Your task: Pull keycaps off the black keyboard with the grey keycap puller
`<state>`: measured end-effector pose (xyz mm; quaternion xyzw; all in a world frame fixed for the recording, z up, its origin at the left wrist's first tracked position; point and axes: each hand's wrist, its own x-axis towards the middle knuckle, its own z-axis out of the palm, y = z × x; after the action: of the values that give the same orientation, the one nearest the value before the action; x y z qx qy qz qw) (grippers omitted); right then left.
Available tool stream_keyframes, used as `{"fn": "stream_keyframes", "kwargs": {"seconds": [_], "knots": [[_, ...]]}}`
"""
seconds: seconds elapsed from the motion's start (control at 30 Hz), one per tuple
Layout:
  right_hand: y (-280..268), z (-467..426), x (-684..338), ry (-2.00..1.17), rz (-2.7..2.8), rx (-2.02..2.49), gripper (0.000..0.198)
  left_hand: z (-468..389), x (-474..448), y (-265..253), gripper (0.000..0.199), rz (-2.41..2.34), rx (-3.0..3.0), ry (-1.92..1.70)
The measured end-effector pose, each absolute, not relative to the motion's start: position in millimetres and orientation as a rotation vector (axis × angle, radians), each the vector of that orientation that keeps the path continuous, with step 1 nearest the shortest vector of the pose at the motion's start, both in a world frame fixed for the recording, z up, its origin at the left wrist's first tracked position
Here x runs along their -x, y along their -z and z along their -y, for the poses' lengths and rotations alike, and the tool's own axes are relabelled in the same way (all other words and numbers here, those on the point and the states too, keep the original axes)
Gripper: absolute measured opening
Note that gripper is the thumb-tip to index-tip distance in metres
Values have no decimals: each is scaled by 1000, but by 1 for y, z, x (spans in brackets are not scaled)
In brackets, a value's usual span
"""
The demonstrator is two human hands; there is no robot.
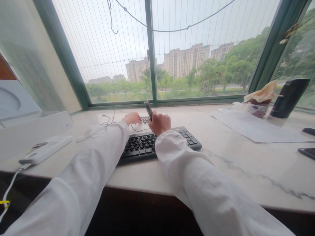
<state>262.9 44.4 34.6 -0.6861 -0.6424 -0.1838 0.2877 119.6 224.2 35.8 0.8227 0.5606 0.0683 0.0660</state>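
A black keyboard (140,144) lies on the white counter below my hands, most of its keycaps off and the switch sockets bare. The number pad (188,136) at its right end still carries flat keys. My right hand (161,123) is closed around a dark grey stick-like tool (148,109), held upright over the keyboard's back edge; its lower end is hidden by the hand. Just behind the keyboard, my left hand (133,118) reaches to several loose keycaps (144,119), fingertips bent together. Whether a keycap is between them is too small to see.
A white power strip (46,150) and thin cables (107,121) lie left, beside a white box (36,127). Papers (253,126), a dark cup (289,98), a tissue (262,91) and a phone (307,152) are on the right. A window (152,65) stands behind the counter.
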Motion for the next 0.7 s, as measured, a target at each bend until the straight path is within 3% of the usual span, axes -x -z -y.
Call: {"fn": "stream_keyframes", "kwargs": {"seconds": [0.4,0.6,0.7], "knots": [[-35,-45,-260,495,1755,1821,22,-204,-125,-45,27,-1797,-2481,-263],[-37,-42,-260,521,1739,1791,22,-171,-117,-75,31,-1900,-2518,-543],[-39,-40,-258,502,1744,1806,23,-134,-114,-90,43,-1901,-2521,-750]]}}
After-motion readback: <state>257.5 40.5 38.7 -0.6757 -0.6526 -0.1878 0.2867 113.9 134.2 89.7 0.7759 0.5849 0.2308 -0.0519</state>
